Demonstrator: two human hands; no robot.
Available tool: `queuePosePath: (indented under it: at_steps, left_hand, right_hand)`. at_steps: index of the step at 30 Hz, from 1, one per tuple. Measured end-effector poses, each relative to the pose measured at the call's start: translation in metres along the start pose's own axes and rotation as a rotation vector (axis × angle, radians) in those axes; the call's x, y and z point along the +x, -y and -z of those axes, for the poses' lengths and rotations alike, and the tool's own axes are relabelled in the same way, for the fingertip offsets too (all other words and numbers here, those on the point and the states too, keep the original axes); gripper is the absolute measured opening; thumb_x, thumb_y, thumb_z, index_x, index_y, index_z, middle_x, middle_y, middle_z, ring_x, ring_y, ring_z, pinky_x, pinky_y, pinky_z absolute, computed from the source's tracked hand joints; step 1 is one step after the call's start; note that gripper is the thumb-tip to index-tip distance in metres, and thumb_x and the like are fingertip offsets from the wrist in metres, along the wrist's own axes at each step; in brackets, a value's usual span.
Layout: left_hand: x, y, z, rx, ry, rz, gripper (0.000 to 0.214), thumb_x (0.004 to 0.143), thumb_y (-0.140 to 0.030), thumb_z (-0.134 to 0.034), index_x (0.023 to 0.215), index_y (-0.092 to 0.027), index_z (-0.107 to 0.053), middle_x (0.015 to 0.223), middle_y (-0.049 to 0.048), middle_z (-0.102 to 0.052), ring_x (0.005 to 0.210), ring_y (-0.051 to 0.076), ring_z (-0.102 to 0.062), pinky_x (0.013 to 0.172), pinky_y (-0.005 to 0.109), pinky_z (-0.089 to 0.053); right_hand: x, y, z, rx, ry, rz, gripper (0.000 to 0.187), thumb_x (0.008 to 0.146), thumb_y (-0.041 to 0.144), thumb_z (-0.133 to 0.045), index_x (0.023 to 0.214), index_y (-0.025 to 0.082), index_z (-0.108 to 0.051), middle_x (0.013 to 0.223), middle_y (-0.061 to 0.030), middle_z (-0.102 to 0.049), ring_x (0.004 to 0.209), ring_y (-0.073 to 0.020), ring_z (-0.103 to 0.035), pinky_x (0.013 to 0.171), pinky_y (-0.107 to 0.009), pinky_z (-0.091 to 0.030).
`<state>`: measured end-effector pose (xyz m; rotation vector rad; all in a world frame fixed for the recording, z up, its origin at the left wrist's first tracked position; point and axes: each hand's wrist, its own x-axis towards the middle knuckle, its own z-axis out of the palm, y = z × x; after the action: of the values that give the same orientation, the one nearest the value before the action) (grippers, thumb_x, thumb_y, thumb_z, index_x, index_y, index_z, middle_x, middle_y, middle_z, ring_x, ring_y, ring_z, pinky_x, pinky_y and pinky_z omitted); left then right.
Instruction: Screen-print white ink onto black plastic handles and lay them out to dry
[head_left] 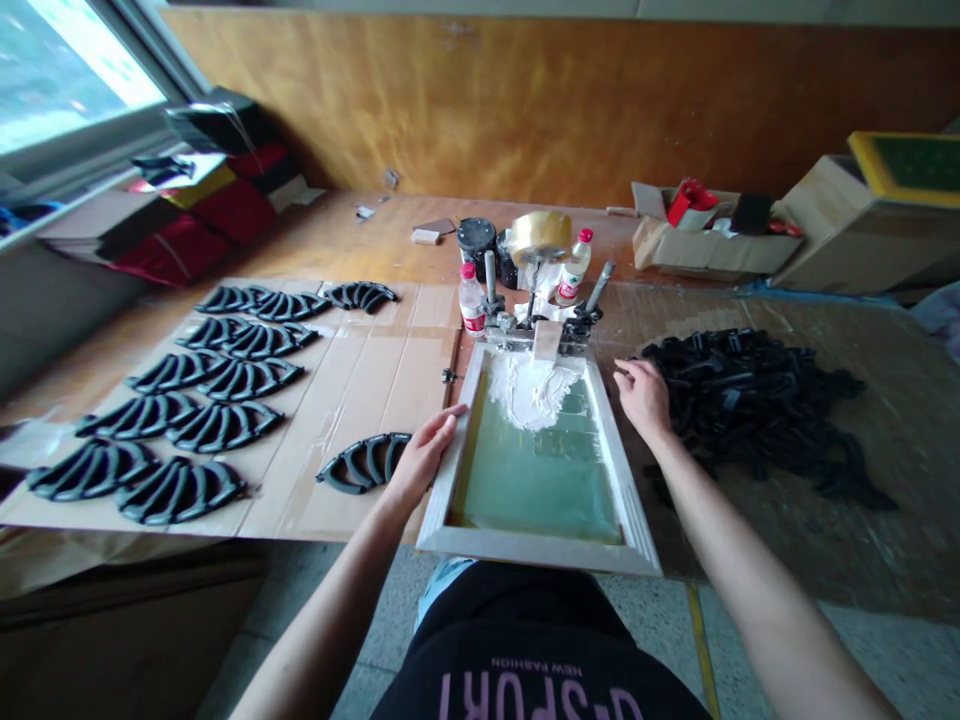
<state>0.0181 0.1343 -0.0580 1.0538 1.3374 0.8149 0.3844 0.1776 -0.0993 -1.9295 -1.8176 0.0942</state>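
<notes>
A screen-printing frame (637, 500) with a green mesh lies in front of me, clamped at its far end. White paste (525, 395) is spread over the far part of the mesh, and a pale squeegee (547, 342) stands at its edge. My left hand (426, 455) is at the frame's left rail, its fingers bent against the edge. To the right of the frame, beside a heap of black curved parts (750, 400), is my right hand (645, 397). Its fingers are bent together; whatever they hold cannot be made out. A single black ribbed fan-shaped piece (364, 463) lies beside my left hand.
Rows of black fan-shaped pieces (225, 415) lie on cardboard (337, 370) at left. Behind the frame stand two red-capped bottles (472, 300), a dark jar (477, 240), a tape roll (540, 237) and clamp posts (600, 285). An open carton (694, 245) sits back right.
</notes>
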Motion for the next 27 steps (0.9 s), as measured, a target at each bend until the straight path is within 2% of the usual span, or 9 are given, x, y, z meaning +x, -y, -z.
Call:
queuePosePath:
  at_steps: [2,4,7,11,16,19,22,24,27]
  left_hand:
    - [0.003,0.028,-0.003,0.016,0.009,0.065,0.072,0.079,-0.055,-0.063,0.141,-0.022,-0.047,0.094,0.0039,-0.071,0.083,0.020,-0.065,0.068,0.026,-0.050]
    - [0.008,0.049,-0.007,0.063,-0.012,0.088,0.077,0.079,-0.051,-0.063,0.147,-0.023,-0.039,0.084,0.0018,-0.070,0.074,0.018,-0.064,0.064,0.026,-0.049]
    - [0.015,0.066,-0.009,0.132,-0.042,0.084,0.073,0.080,-0.050,-0.061,0.145,-0.023,-0.042,0.082,0.0018,-0.069,0.072,0.018,-0.064,0.062,0.026,-0.049]
    - [0.018,0.077,-0.006,0.138,-0.006,0.079,0.071,0.083,-0.053,-0.057,0.145,-0.023,-0.041,0.091,0.0041,-0.070,0.080,0.020,-0.066,0.067,0.027,-0.050]
    - [0.018,0.082,-0.005,0.118,0.009,0.079,0.070,0.083,-0.055,-0.056,0.143,-0.023,-0.043,0.097,0.0055,-0.071,0.085,0.021,-0.066,0.071,0.028,-0.051]
    - [0.017,0.079,-0.007,0.092,0.007,0.072,0.070,0.084,-0.055,-0.056,0.144,-0.023,-0.042,0.098,0.0049,-0.071,0.086,0.021,-0.067,0.072,0.028,-0.051]
    - [0.015,0.077,-0.008,0.070,-0.013,0.075,0.072,0.083,-0.055,-0.057,0.145,-0.023,-0.039,0.096,0.0045,-0.071,0.085,0.020,-0.067,0.071,0.028,-0.052]
    - [0.015,0.077,-0.009,0.055,-0.020,0.085,0.073,0.083,-0.055,-0.057,0.145,-0.023,-0.038,0.094,0.0048,-0.071,0.082,0.020,-0.068,0.068,0.028,-0.052]
    - [0.014,0.076,-0.010,0.052,-0.021,0.094,0.073,0.083,-0.054,-0.057,0.145,-0.023,-0.038,0.094,0.0051,-0.072,0.080,0.020,-0.068,0.067,0.028,-0.052]
  right_hand:
    - [0.022,0.019,-0.004,0.041,-0.070,0.114,0.047,0.087,0.024,-0.056,0.133,0.013,-0.051,0.135,-0.0187,-0.048,0.119,-0.0294,-0.049,0.102,-0.045,-0.040]
    - [0.041,0.047,-0.014,0.063,-0.036,0.280,0.058,0.082,0.022,-0.064,0.137,0.014,-0.046,0.140,-0.0174,-0.042,0.123,-0.0297,-0.046,0.104,-0.045,-0.038]
    - [0.054,0.079,-0.032,0.012,0.147,0.375,0.039,0.082,0.018,-0.065,0.119,0.014,-0.056,0.116,-0.0153,-0.059,0.109,-0.0290,-0.052,0.094,-0.043,-0.044]
    - [0.028,0.090,-0.037,-0.067,0.305,0.454,0.008,0.086,0.013,-0.055,0.092,0.014,-0.061,0.091,-0.0127,-0.064,0.092,-0.0259,-0.054,0.081,-0.037,-0.045]
    - [-0.011,0.089,-0.016,0.028,0.424,0.840,0.016,0.083,0.005,-0.050,0.087,0.016,-0.061,0.086,-0.0082,-0.062,0.089,-0.0218,-0.053,0.075,-0.031,-0.042]
    - [-0.011,0.092,-0.012,0.095,0.440,0.835,0.008,0.083,0.011,-0.055,0.082,0.017,-0.061,0.080,-0.0050,-0.061,0.083,-0.0195,-0.053,0.073,-0.029,-0.041]
    - [-0.015,0.093,-0.021,0.070,0.298,0.735,0.014,0.084,0.008,-0.051,0.084,0.016,-0.062,0.083,-0.0073,-0.062,0.087,-0.0210,-0.053,0.075,-0.030,-0.042]
    - [-0.025,0.091,-0.026,0.061,0.243,0.757,0.019,0.085,0.006,-0.047,0.090,0.013,-0.064,0.088,-0.0100,-0.063,0.092,-0.0224,-0.053,0.079,-0.032,-0.043]
    - [-0.030,0.089,-0.026,0.095,0.286,0.785,0.014,0.088,0.014,-0.051,0.092,0.014,-0.065,0.088,-0.0090,-0.065,0.092,-0.0216,-0.055,0.081,-0.032,-0.044]
